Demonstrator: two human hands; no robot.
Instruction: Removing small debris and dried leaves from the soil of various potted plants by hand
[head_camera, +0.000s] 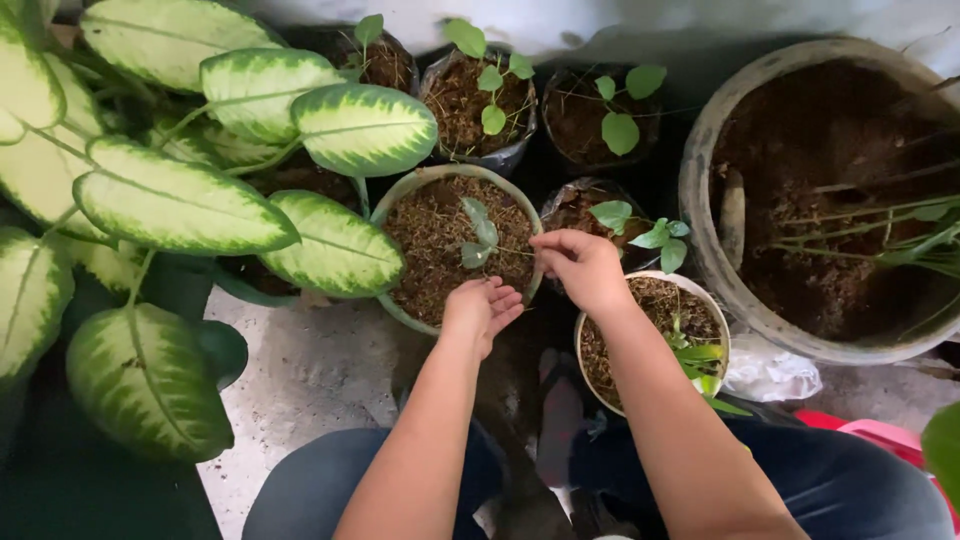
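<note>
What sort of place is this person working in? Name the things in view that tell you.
Probably a home garden corner or small plant nursery. Seedlings grow in soil-filled pots and grow bags set close together on a concrete floor, beside a big variegated plant and a large tub of soil.

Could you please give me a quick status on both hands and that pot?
Left hand open, palm up, at near rim of pale green pot. Right hand closed at its right rim. Seedling upright in soil. Big variegated leaves overhang left side.
</note>
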